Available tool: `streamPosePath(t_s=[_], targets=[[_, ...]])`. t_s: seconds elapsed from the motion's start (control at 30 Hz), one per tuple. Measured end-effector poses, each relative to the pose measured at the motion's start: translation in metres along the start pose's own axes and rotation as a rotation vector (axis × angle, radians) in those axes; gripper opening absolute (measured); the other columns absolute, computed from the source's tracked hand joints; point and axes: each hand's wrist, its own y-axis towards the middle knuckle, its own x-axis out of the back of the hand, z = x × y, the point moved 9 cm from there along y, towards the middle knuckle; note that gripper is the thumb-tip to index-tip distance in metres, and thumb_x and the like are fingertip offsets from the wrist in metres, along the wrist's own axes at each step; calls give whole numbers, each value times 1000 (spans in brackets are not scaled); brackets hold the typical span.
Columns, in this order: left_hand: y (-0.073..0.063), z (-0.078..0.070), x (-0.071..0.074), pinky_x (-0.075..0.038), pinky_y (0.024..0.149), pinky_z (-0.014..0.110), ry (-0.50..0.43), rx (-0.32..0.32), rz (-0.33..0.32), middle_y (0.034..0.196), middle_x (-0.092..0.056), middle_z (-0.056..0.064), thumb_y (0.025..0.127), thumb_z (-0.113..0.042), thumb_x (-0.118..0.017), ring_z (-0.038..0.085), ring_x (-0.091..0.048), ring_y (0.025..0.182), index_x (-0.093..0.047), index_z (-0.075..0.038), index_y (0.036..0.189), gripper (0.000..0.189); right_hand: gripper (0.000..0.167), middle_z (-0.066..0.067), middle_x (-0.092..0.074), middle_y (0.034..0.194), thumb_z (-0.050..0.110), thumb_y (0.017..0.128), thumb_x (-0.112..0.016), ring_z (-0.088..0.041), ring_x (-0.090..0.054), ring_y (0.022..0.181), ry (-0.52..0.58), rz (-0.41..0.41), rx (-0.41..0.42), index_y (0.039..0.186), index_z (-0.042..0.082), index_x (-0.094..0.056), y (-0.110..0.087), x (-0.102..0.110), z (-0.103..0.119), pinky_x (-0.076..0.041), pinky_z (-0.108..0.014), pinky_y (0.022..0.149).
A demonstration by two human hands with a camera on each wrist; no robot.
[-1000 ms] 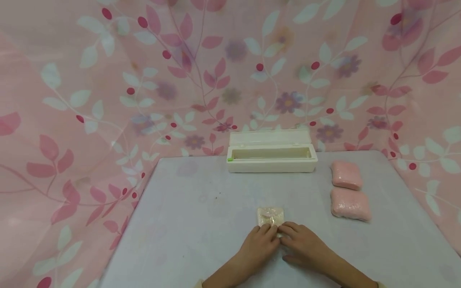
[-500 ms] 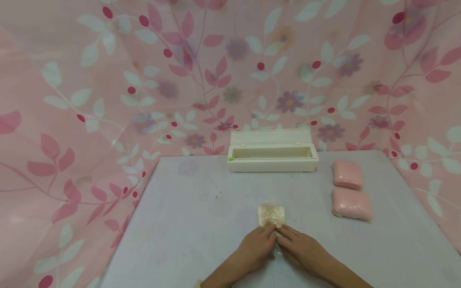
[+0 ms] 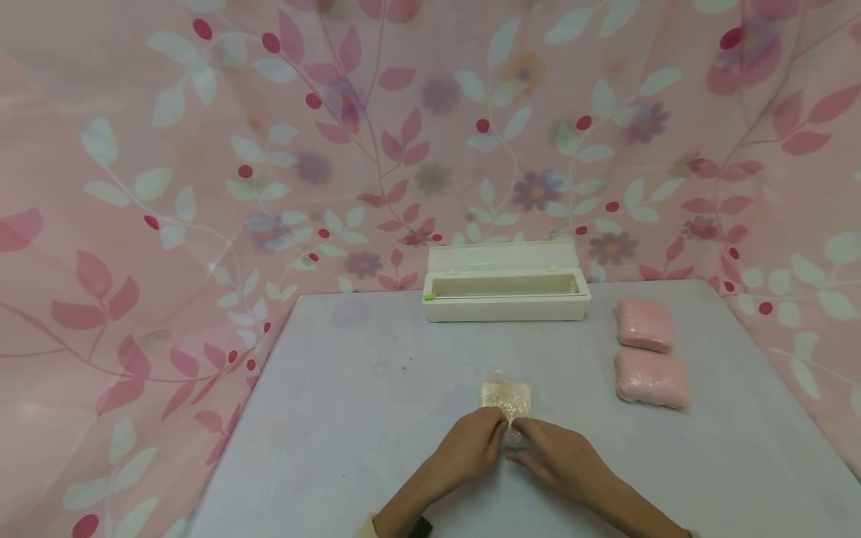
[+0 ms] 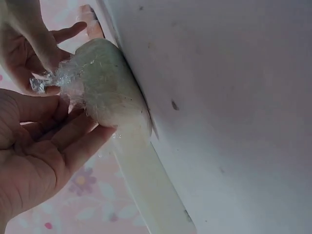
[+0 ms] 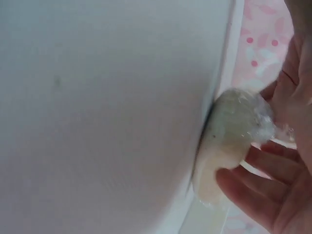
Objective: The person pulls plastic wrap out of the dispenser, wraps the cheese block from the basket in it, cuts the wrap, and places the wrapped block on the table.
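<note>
A cream-coloured, soap-like bar (image 3: pixel 507 394) wrapped in cling film lies near the table's front, before both hands. Its film (image 4: pixel 70 78) is bunched into a crumpled tuft on the side facing the person, as the left wrist view shows. My left hand (image 3: pixel 473 442) pinches this gathered film between thumb and fingers, one fingertip touching the bar's lower edge. From the other side my right hand (image 3: pixel 563 454) pinches at the tuft too. In the right wrist view its fingers (image 5: pixel 248 195) lie along the wrapped bar (image 5: pixel 226 129). The bar's near end is partly hidden by the hands.
At the table's back edge stands a long white cling film dispenser (image 3: pixel 506 308), lid raised, with a small green slider (image 3: pixel 429 297). Two film-wrapped pink bars (image 3: pixel 644 325) lie at the right. A floral curtain (image 3: pixel 403 149) hangs behind the white table (image 3: pixel 323 418).
The fingers have drawn back slightly from the bar's top toward its near end, and the left wrist has lifted. The bar has stayed in about the same place.
</note>
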Motion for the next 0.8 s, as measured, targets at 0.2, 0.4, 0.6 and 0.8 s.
streamPosePath(t_s=[0.2, 0.4, 0.6, 0.8], targets=[[7, 0, 4, -35, 52, 15, 112, -16, -92, 73, -48, -6, 97, -12, -61, 2, -39, 60, -58, -9, 85, 12, 18, 21, -37, 63, 12, 85, -73, 4, -29, 53, -14, -41, -100, 93, 16, -57, 8, -2, -9, -27, -13, 45], [18, 3, -3, -37, 55, 18, 189, -19, -79, 75, -50, -2, 91, -10, -67, 7, -41, 61, -58, -10, 76, 17, 19, 15, -67, 73, 15, 83, -78, 2, -59, 63, 126, 35, -336, 82, 22, -61, 13, -13, -34, -45, -21, 53], [26, 3, -11, -36, 54, 20, 231, -9, -36, 77, -48, 1, 87, -7, -69, 11, -42, 63, -55, -8, 79, 16, 26, 16, -49, 68, 15, 82, -80, 0, -43, 59, 159, 168, -456, 79, 21, -54, 15, -28, -50, -37, -22, 51], [23, 10, 1, -38, 62, 24, 313, 94, -133, 97, -43, 5, 76, -18, -82, 17, -43, 83, -46, -6, 99, 45, 57, -3, -54, 95, 35, 63, -92, -20, -52, 87, -63, 73, -379, 98, 10, -55, 22, -19, -49, -49, -32, 64]])
